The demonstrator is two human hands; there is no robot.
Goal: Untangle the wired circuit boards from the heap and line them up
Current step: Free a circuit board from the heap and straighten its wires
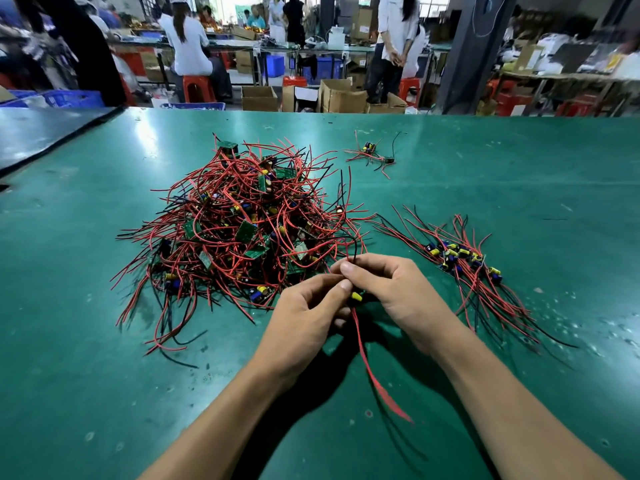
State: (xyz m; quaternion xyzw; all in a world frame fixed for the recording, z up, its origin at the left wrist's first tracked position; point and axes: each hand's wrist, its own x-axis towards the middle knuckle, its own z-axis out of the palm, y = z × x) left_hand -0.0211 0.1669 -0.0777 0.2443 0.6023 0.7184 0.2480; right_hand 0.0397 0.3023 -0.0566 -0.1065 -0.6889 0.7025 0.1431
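One wired circuit board, its yellow capacitor showing, is held between both hands just on the near side of the heap, which lies mid-counter toward the left edge. The left hand has its fingers curled in a pinch at the board. The right hand pinches the red and black wires just above it, and these appear to arc back toward the tangle. Other red leads hang toward the near edge. The step looks like freeing this piece. Next, I judge, the arcing wires need drawing clear, then the board laid beside the row of sorted boards toward the counter's right edge.
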